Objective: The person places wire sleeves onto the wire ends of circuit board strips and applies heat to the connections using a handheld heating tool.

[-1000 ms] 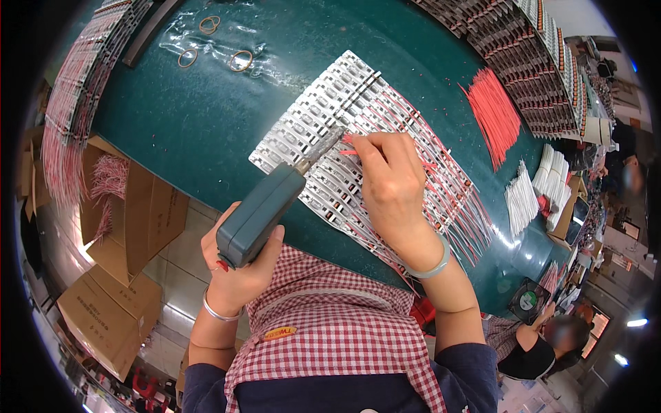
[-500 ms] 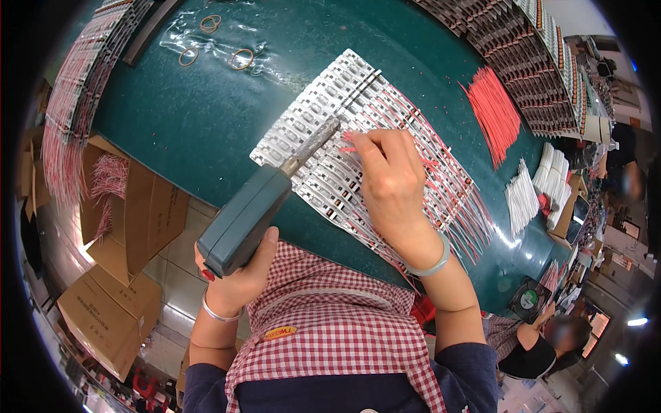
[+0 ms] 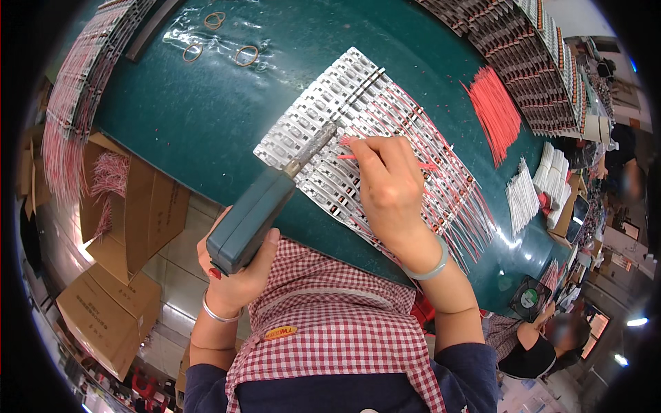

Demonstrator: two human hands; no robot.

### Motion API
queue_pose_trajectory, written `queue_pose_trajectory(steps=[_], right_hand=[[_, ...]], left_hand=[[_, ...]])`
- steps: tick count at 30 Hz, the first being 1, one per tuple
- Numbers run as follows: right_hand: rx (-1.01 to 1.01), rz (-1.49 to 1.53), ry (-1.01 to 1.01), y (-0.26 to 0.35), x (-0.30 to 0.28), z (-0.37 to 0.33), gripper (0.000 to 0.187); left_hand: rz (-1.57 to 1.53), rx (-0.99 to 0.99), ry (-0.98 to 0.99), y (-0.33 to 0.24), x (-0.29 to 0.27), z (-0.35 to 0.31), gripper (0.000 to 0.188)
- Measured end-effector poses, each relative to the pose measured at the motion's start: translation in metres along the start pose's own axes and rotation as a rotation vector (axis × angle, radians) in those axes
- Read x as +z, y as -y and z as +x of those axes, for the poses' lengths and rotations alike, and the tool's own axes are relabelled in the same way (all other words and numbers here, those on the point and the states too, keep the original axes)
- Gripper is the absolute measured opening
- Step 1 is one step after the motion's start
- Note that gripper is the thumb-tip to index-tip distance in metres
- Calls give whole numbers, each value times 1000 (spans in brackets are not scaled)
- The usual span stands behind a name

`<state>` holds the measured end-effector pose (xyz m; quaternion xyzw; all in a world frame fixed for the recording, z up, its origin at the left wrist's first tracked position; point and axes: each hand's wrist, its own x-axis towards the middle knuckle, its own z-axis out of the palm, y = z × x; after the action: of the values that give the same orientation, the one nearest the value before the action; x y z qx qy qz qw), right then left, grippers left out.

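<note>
Teal boxy tool (image 3: 251,220), ribbed strips (image 3: 323,110).

Soldering tool (image 3: 256,219): grey-green blocky handle, metal shaft and tip. Held at its rear end, tilted, the tip pointing up and right and resting on the white strip panel.

Component panel (image 3: 330,110): white strips of small rectangular parts laid side by side as a flat sheet on the green counter (image 3: 179,131), set diagonally. Thin red wires (image 3: 447,186) run across its right half and fan out past its lower right edge.

Single red wire (image 3: 385,160): pinched flat against the panel beside the tool tip.
</note>
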<state>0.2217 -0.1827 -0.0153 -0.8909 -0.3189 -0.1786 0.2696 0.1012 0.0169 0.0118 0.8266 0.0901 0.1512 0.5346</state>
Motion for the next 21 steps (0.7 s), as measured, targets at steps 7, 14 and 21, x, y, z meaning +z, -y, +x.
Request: queue_pose_trajectory(steps=[7,14,21], right_hand=[[-5,-23,21,1,0,1,32],[-4,-43,27,3,0,3,31],[-7,-43,28,3,0,3,32]], left_hand=[[10,-13,65,1,-2,-1,17],[45,-5,100,-4,-2,1,17],[53,-19,100,0,-4,-3,19]])
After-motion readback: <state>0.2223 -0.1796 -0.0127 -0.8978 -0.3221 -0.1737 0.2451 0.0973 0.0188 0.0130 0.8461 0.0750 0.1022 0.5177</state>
